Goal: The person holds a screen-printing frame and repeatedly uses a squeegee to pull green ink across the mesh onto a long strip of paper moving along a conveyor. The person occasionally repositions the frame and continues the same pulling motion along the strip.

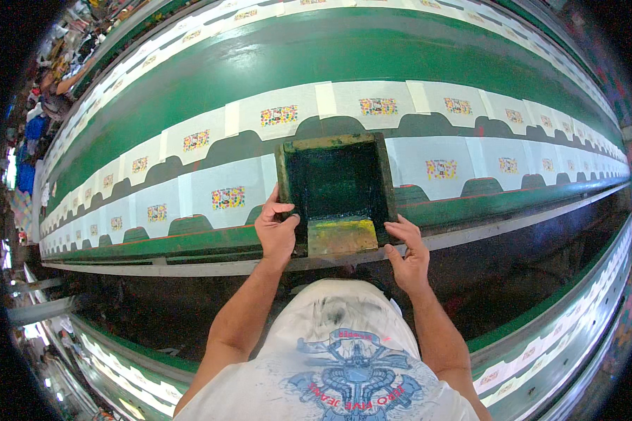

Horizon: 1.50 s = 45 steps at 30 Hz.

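Observation:
A screen printing frame (333,142) with a dark, ink-stained mesh lies at the table's near edge, directly in front of me. My left hand (277,230) grips its left side near the close corner, thumb bent over the edge. On the opposite side, my right hand (409,256) holds the near right corner between thumb and fingers. A yellow-stained flat piece (343,237) sits at the frame's near end; whether it is a squeegee or part of the frame, I cannot tell. Pale cloth pieces (428,151) with small multicoloured prints lie on both sides of the frame.
The long green table (260,52) curves across the view, carrying several rows of printed pale pieces. A light metal rail (189,270) runs along its near edge. Another table with pale pieces (527,361) stands behind me. At far left is another person (55,98) beside piled items.

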Motion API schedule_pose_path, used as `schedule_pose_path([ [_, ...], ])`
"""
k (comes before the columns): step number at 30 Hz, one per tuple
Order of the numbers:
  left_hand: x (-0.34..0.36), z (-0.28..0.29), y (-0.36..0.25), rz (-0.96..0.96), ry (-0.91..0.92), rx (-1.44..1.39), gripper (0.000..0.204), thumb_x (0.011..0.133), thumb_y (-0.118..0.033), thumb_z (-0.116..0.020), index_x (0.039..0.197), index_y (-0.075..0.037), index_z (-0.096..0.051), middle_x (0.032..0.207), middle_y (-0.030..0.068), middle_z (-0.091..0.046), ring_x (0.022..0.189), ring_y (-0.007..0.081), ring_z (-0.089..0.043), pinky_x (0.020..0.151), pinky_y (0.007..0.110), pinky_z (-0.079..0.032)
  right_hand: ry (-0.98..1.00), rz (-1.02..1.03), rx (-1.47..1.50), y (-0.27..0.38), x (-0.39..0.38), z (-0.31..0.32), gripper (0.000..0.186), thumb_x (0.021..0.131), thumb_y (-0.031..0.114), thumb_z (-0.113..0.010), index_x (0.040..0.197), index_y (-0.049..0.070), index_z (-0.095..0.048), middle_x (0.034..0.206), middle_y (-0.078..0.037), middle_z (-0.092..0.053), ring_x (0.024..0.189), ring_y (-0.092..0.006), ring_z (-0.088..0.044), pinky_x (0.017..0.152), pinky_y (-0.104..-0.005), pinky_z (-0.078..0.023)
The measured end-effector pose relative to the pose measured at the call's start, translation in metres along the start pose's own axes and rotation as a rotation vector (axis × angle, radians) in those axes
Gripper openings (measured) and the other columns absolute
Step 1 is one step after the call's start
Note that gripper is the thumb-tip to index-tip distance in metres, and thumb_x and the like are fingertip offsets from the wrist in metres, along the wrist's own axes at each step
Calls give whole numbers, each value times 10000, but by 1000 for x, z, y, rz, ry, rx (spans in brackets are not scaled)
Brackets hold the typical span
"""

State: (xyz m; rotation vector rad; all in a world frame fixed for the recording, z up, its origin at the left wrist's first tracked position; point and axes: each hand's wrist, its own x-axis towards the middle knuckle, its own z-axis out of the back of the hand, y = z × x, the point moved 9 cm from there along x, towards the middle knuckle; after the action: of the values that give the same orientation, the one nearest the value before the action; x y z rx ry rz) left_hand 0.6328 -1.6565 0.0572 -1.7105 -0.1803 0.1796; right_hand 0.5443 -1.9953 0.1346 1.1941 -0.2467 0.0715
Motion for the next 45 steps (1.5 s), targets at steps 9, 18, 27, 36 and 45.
schedule_pose_path([
  [9, 9, 0, 8, -50, 6, 83, 225, 788, 140, -756, 926, -38, -770, 1704, 316, -511, 1592, 342, -504, 1269, 433, -377, -12, 2, -164, 8, 9, -4, 419, 885, 5, -839, 1293, 68, -771, 1407, -149, -754, 1451, -428, -608, 1238, -557, -448],
  [18, 7, 2, 14, -16, 9, 90, 199, 808, 117, -754, 934, -36, -756, 1709, 284, -524, 1559, 305, -536, 1250, 407, -399, 433, 330, -492, 72, 23, -63, 469, 839, 89, -903, 1286, 91, -757, 1382, -137, -713, 1408, -420, -619, 1150, -554, -515],
  [27, 9, 7, 7, -4, -32, 126, 208, 874, 105, -774, 1038, -22, -779, 1692, 242, -559, 1448, 233, -622, 1178, 370, -481, 665, 423, -600, 75, 55, -90, 374, 903, 117, -696, 1263, 38, -753, 1223, -179, -740, 1186, -380, -699, 1065, -498, -557],
  [36, 13, 9, 2, 71, -47, -11, 328, 957, 87, -755, 1273, 2, -759, 1664, 226, -584, 1417, 229, -651, 1187, 368, -508, 750, 426, -564, 57, 154, -102, 354, 833, -21, -721, 1178, 56, -749, 1114, -176, -721, 1126, -410, -696, 1001, -520, -584],
  [45, 20, 6, 5, 75, -19, 67, 316, 935, 83, -763, 1239, -1, -770, 1628, 237, -613, 1410, 253, -661, 1178, 378, -519, 575, 397, -636, 37, 199, -115, 469, 824, -45, -693, 1272, 72, -769, 1171, -179, -744, 1164, -422, -698, 1033, -520, -584],
])
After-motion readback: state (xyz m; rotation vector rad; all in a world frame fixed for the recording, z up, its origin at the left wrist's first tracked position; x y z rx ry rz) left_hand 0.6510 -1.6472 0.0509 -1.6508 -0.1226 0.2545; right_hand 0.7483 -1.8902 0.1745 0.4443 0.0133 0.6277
